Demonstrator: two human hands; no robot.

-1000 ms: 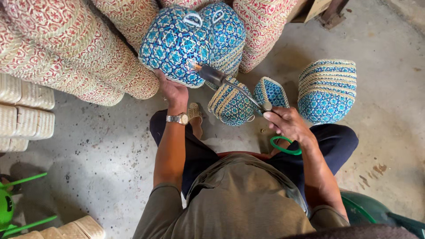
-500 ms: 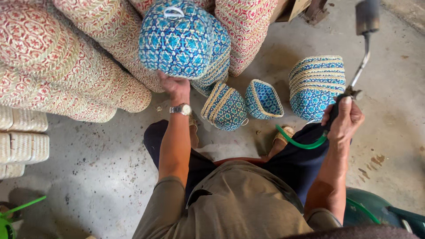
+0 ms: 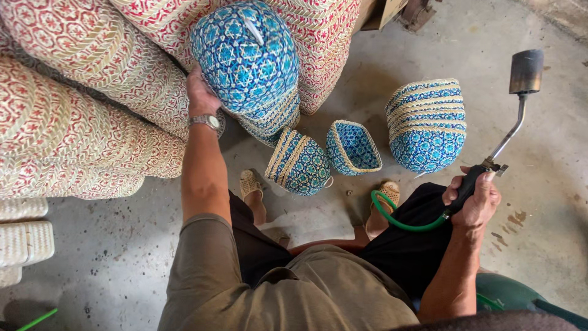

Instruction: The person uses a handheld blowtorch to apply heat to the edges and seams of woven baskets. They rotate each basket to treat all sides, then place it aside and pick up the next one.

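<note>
My left hand [image 3: 201,91], with a wristwatch on the wrist, grips the side of a blue-and-white woven basket [image 3: 245,55] held up in front of me, bottom facing the camera. My right hand [image 3: 474,199] is closed on the black handle of a gas torch [image 3: 517,98] whose metal nozzle points up and away to the right. A green hose [image 3: 398,217] runs from the handle over my knee. I sit with both sandalled feet on the concrete floor.
Large red-and-cream woven baskets [image 3: 92,92] are stacked at the left and top. Smaller blue baskets lie on the floor: one on its side [image 3: 300,162], one open [image 3: 352,147], and a nested stack [image 3: 427,122]. Cream woven pieces [image 3: 24,239] sit far left.
My right hand swung the torch from beside the small baskets out to the right and raised its nozzle. My left hand lifted the blue basket higher and turned it.
</note>
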